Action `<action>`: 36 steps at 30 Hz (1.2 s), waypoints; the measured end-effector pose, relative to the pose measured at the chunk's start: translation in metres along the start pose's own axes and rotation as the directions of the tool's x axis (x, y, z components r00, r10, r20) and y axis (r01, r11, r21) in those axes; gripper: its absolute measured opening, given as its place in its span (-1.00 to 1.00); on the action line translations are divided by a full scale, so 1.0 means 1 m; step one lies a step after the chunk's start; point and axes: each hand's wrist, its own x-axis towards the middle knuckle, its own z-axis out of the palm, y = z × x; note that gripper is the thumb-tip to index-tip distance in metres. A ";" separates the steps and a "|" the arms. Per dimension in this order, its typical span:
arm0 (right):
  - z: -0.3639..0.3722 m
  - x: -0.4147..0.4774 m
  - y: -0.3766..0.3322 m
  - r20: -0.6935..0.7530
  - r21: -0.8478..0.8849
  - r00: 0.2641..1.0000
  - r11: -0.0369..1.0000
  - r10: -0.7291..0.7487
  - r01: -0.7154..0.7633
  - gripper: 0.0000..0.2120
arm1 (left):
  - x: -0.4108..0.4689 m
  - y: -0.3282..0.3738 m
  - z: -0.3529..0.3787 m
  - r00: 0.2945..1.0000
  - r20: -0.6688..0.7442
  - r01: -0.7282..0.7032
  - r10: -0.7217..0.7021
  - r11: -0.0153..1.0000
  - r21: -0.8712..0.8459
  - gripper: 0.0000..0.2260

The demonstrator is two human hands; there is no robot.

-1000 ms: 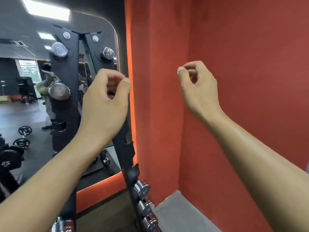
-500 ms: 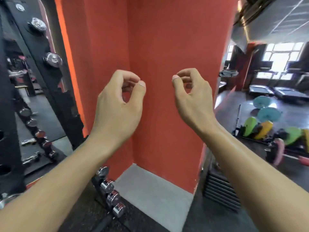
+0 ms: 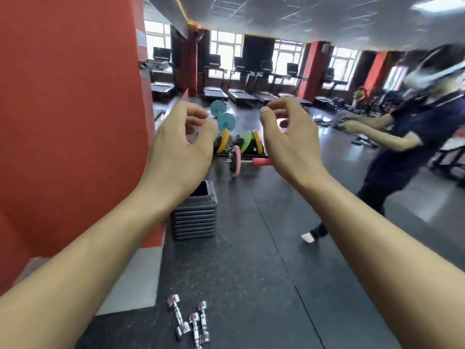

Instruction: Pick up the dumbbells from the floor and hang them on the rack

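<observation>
Both hands are raised and empty: left hand (image 3: 182,144) and right hand (image 3: 289,142) each loosely curled, thumb apart from fingers, pinching nothing. Three small chrome dumbbells (image 3: 192,321) lie clustered on the dark rubber floor (image 3: 251,248) below, near the red wall (image 3: 70,109). Judged step: fetching the next load; it calls for lowering, gripping handles; rack not in view.

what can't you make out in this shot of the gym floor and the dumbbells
- Rack: out of the head view, so free hooks cannot be judged.
- Dumbbells: three lie together; weight markings too small to read.
- Stacked black steps: left part hidden behind the left hand and wrist.
- Other person: motion-blurred.
- Right hand: covers part of the pink barbell.
</observation>
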 end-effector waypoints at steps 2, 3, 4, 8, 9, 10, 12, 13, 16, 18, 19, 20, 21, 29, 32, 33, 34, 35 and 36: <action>-0.033 -0.010 0.012 -0.047 -0.078 0.999 0.997 0.024 -0.028 -0.77 | -0.010 0.011 0.031 0.995 0.099 0.015 -0.010 0.999 -0.047 -0.92; -0.050 -0.016 0.018 -0.073 -0.118 0.997 0.992 0.032 -0.041 -0.76 | -0.016 0.018 0.046 0.990 0.141 0.017 -0.006 0.997 -0.074 -0.91; -0.066 -0.021 0.023 -0.096 -0.152 0.994 0.987 0.042 -0.057 -0.76 | -0.021 0.026 0.060 0.984 0.176 0.016 0.003 0.994 -0.106 -0.91; -0.124 -0.031 0.037 -0.188 -0.238 0.980 0.965 0.064 -0.109 -0.78 | -0.037 0.064 0.105 0.962 0.269 0.011 0.048 0.977 -0.212 -0.93; -0.138 -0.032 0.041 -0.205 -0.264 0.977 0.957 0.062 -0.116 -0.80 | -0.039 0.072 0.116 0.957 0.284 0.005 0.064 0.971 -0.239 -0.94; -0.147 -0.032 0.043 -0.214 -0.285 0.975 0.951 0.061 -0.122 -0.80 | -0.041 0.077 0.123 0.954 0.292 0.004 0.073 0.967 -0.256 -0.94; -0.164 -0.033 0.053 -0.238 -0.321 0.969 0.937 0.063 -0.140 -0.78 | -0.044 0.085 0.140 0.948 0.307 0.004 0.084 0.961 -0.276 -0.94; -0.171 -0.033 0.060 -0.247 -0.331 0.967 0.932 0.067 -0.149 -0.77 | -0.046 0.086 0.149 0.945 0.316 0.011 0.081 0.960 -0.279 -0.94; -0.181 -0.032 0.088 -0.254 -0.333 0.963 0.927 0.088 -0.172 -0.79 | -0.056 0.079 0.176 0.940 0.337 0.035 0.056 0.966 -0.257 -0.94; -0.178 -0.034 0.113 -0.241 -0.330 0.965 0.926 0.104 -0.182 -0.77 | -0.066 0.068 0.197 0.936 0.352 0.058 0.024 0.974 -0.220 -0.93; -0.174 -0.036 0.128 -0.227 -0.328 0.967 0.926 0.115 -0.187 -0.76 | -0.071 0.060 0.208 0.932 0.362 0.070 0.006 0.978 -0.196 -0.92; -0.169 -0.039 0.145 -0.213 -0.323 0.968 0.926 0.128 -0.194 -0.75 | -0.078 0.052 0.220 0.930 0.367 0.078 -0.010 0.982 -0.170 -0.92; -0.163 -0.042 0.163 -0.198 -0.314 0.969 0.927 0.149 -0.206 -0.75 | -0.084 0.043 0.232 0.929 0.369 0.089 -0.033 0.986 -0.138 -0.90; -0.122 -0.093 0.329 0.007 -0.273 0.934 0.899 0.358 -0.342 -0.73 | -0.150 -0.057 0.322 0.894 0.347 0.270 -0.282 0.959 0.082 -0.87; -0.095 -0.140 0.396 0.095 -0.287 0.886 0.865 0.453 -0.412 -0.72 | -0.203 -0.119 0.354 0.838 0.340 0.387 -0.426 0.905 0.178 -0.90; -0.084 -0.159 0.419 0.122 -0.288 0.867 0.853 0.483 -0.435 -0.71 | -0.223 -0.142 0.366 0.820 0.338 0.416 -0.462 0.886 0.203 -0.90; -0.072 -0.180 0.443 0.148 -0.287 0.844 0.839 0.515 -0.461 -0.71 | -0.246 -0.166 0.377 0.801 0.336 0.442 -0.494 0.869 0.224 -0.90; -0.060 -0.203 0.466 0.169 -0.286 0.821 0.824 0.546 -0.489 -0.69 | -0.271 -0.191 0.387 0.784 0.335 0.462 -0.522 0.852 0.246 -0.89; -0.047 -0.227 0.489 0.185 -0.284 0.798 0.809 0.574 -0.515 -0.67 | -0.297 -0.215 0.397 0.768 0.335 0.478 -0.546 0.836 0.269 -0.89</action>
